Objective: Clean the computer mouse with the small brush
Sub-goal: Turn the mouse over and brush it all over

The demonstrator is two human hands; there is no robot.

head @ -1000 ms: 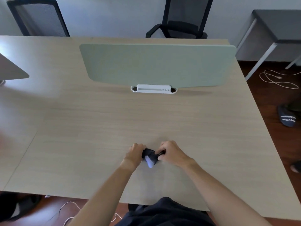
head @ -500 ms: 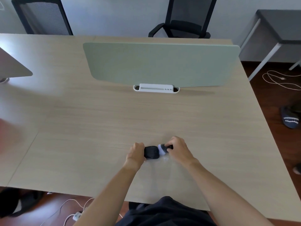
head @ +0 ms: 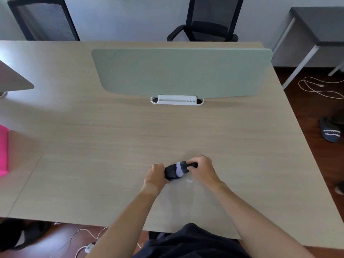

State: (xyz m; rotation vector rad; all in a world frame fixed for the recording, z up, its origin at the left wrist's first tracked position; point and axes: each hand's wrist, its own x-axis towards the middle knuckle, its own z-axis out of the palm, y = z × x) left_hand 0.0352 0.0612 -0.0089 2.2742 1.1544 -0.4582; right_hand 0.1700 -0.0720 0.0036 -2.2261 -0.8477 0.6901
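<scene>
Black against the pale wooden desk (head: pixel 111 146), the mouse (head: pixel 170 172) lies near the front edge, right before the person; the left hand (head: pixel 155 176) is wrapped around its left end and pins it down; the right hand (head: pixel 202 171) is closed on the dark handle of the small brush (head: pixel 183 167), whose pale bristles rest on the mouse's right part. Brushing looks to be under way; to do it well, the left hand should hold firm so the mouse cannot skid, and the strokes should be short, light and outward, off the right end, so dust leaves the seams rather than packs into them; a few pale specks (head: pixel 189 181) on the desk just beside the mouse may be such dust, though they are too small to tell.
</scene>
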